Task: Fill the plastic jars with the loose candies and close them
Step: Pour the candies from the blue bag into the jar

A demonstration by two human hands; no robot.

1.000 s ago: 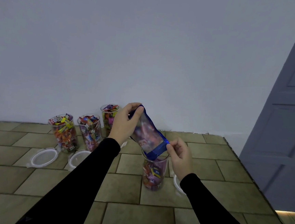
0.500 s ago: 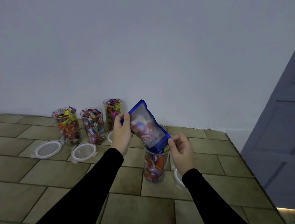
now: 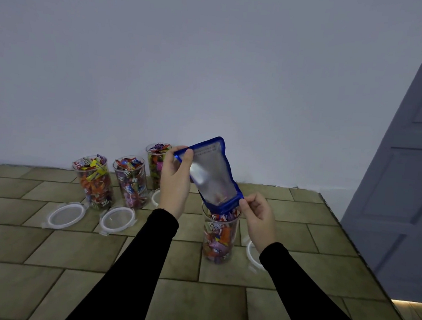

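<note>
Glossy clear plastic pouch (image 3: 212, 177) and jar (image 3: 219, 234); matt tiled surface (image 3: 44, 250).

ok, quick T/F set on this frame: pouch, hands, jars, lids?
1. Both hands hold the blue-edged pouch: true, left hand at its upper corner, right hand at its mouth.
2. The pouch is still full: false, nearly empty.
3. The pouch's mouth sits over the near jar: true.
4. The three jars by the wall are closed: false, all open.
5. Two lids lie on the tiled surface before them: true.
</note>
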